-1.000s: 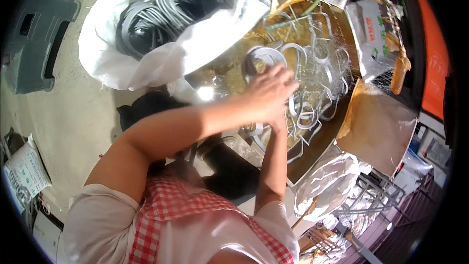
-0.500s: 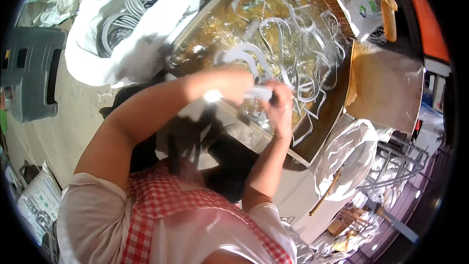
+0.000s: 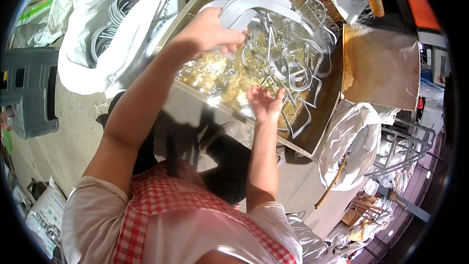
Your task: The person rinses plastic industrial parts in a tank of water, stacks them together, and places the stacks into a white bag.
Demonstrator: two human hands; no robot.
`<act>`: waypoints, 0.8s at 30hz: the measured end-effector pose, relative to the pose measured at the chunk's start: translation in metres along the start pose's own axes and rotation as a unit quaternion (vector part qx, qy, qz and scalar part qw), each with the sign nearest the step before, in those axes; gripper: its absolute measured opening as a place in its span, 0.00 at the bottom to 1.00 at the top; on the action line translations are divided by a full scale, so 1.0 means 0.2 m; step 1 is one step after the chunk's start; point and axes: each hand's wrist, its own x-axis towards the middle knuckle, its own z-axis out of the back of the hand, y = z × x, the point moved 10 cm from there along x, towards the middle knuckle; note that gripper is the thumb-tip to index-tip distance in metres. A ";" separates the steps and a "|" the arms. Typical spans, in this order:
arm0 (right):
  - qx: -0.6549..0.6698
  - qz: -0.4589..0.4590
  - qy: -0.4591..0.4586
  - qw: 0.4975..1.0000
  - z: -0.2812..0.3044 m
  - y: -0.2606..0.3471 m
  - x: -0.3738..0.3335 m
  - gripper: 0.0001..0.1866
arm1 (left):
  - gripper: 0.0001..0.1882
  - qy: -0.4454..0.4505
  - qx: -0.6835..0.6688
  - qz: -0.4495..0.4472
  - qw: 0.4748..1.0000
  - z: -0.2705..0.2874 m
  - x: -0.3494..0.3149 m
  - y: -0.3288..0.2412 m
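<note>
Fingers of left hand (image 3: 207, 30) clasp bands (image 3: 266, 1); right hand (image 3: 265, 105) open, empty; upper-left bag (image 3: 78, 68) holds coils (image 3: 117, 11); loose strips (image 3: 309, 82) remain upper centre.

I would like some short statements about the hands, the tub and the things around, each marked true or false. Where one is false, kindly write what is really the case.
1. The left hand holds a grey band. True.
2. Both hands are gripping something. False: the right hand is open and holds nothing.
3. In the picture, the white sack is left of the tub and contains grey coils. True.
4. The tub is dry and has nothing in it. False: it contains liquid and loose strips.
5. A grey stool is at the far left of the picture. True.
</note>
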 end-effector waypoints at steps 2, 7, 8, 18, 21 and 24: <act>0.008 -0.021 0.026 0.999 -0.06 -0.03 0.01 0.44 | 0.18 0.022 -0.011 -0.021 0.999 -0.03 -0.01 -0.04; 0.142 -0.057 0.120 0.981 -0.22 0.01 0.02 0.52 | 0.22 0.086 -0.031 -0.049 0.995 -0.06 -0.06 -0.10; 0.170 -0.043 0.140 0.974 -0.24 0.05 0.02 0.51 | 0.23 0.070 -0.047 -0.058 0.995 -0.05 -0.07 -0.12; 0.071 0.055 0.175 0.980 -0.16 0.23 0.19 0.42 | 0.17 0.330 0.074 0.006 0.941 -0.13 -0.23 0.08; -0.022 -0.095 0.296 0.950 -0.19 0.08 0.23 0.39 | 0.17 0.415 0.093 0.031 0.905 -0.25 -0.36 0.15; -0.041 -0.047 0.227 0.972 -0.26 0.00 0.18 0.29 | 0.17 0.437 0.205 -0.002 0.876 -0.33 -0.46 0.14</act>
